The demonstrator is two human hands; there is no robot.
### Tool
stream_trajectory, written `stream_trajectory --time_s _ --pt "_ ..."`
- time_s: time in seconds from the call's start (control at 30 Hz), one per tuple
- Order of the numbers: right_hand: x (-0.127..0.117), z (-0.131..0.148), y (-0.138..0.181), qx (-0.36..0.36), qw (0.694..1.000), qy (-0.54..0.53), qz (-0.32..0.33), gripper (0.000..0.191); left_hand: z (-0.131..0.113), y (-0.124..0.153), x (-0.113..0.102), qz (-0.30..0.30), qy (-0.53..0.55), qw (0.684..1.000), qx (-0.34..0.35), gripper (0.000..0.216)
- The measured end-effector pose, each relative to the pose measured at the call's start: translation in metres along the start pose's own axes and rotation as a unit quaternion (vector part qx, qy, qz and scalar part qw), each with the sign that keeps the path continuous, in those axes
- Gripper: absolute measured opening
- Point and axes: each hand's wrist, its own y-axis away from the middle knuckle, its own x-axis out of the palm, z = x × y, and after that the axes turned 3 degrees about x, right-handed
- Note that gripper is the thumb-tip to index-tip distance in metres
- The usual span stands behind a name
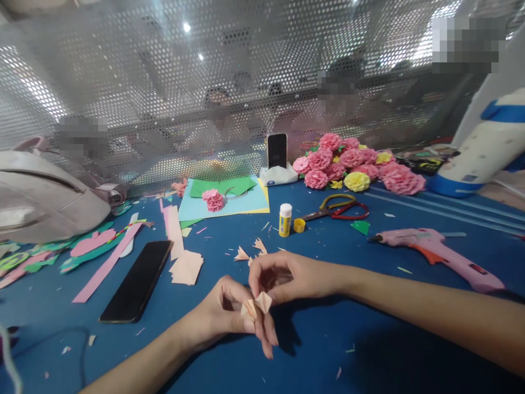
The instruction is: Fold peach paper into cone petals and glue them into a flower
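Note:
My left hand (pixel 221 314) pinches a small folded peach paper piece (pixel 248 310) between thumb and fingers, low over the blue table. Right against it, my right hand (pixel 293 276) grips a second folded paper piece (pixel 263 302), its pleats fanned out. Whether the two pieces are joined I cannot tell. Just beyond my fingers lie several folded peach scraps (pixel 241 254). A stack of peach paper squares (pixel 187 267) rests to the left of my hands. Farther back stands a glue stick (pixel 285 220) uncapped, its yellow cap (pixel 299 225) beside it.
Scissors (pixel 328 210) and a pink glue gun (pixel 435 251) lie at right, near a large bottle (pixel 476 148). Pink and yellow paper flowers (pixel 353 158) are heaped behind. A black phone (pixel 137 282), paper strips (pixel 109 262) and a bag (pixel 49 197) occupy the left.

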Motion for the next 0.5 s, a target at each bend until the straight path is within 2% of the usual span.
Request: stream_trajectory --time_s 0.27,0.4,0.5 --pt "0.004 -0.010 0.000 -0.009 1.000 -0.012 0.018 0.029 -0.001 0.000 -0.002 0.024 0.017 0.995 -0.095 0.024" --pt "0.005 -0.011 0.001 -0.017 1.000 0.004 0.000 0.029 -0.001 0.000 -0.003 0.030 0.012 0.994 -0.101 0.025" --pt "0.006 -0.013 0.000 -0.026 0.999 -0.014 -0.031 0.028 0.001 0.000 -0.003 0.021 0.023 0.997 -0.072 0.024"
